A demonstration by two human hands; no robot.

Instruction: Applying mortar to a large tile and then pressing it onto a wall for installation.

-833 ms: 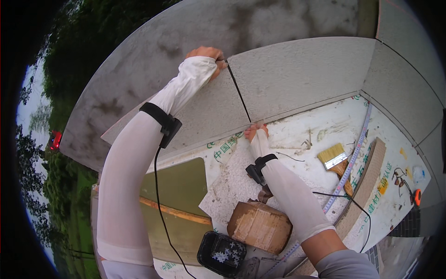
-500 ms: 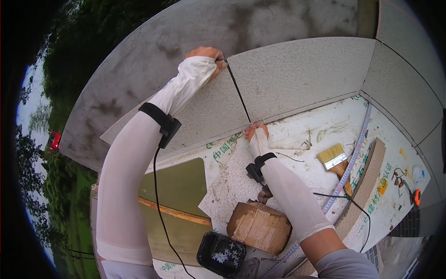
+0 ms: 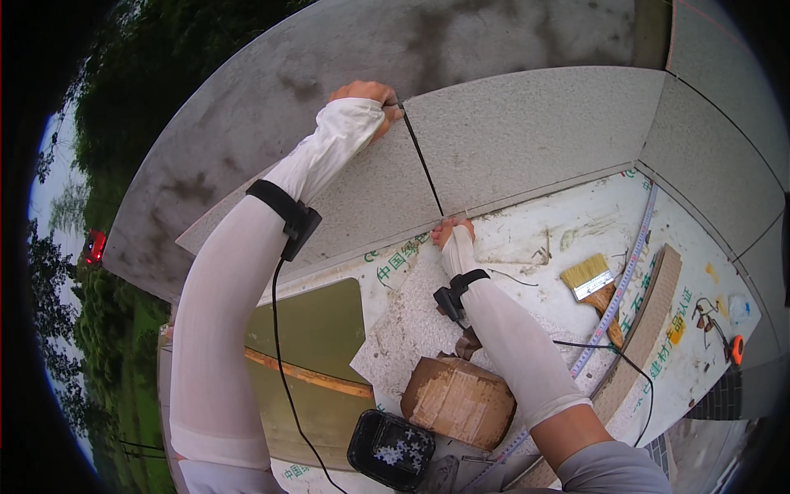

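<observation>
Two speckled light-grey tiles stand side by side against the wall: a right tile (image 3: 535,136) and a left tile (image 3: 354,202). Between them runs a narrow dark gap (image 3: 424,165). My left hand (image 3: 368,95) is closed at the gap's upper end, fingers against the top edge of the left tile. At the lower end my right hand (image 3: 452,230) pinches close to the tiles' bottom edges. Whatever either hand holds is hidden or too small to name. A black plastic tub (image 3: 362,449) near me contains several small white cross-shaped tile spacers (image 3: 403,453).
On the white printed board (image 3: 543,239) lie a wide paintbrush (image 3: 592,280), an extended tape measure (image 3: 621,288) and a curved tan strip (image 3: 646,329). A worn cardboard box (image 3: 461,403) sits beside the tub. Left of it, an opening shows a wooden stick (image 3: 304,375). Black cables hang from my wrist straps.
Hardly anything differs. Both hands stay at the two ends of the gap, and the view has shifted very slightly.
</observation>
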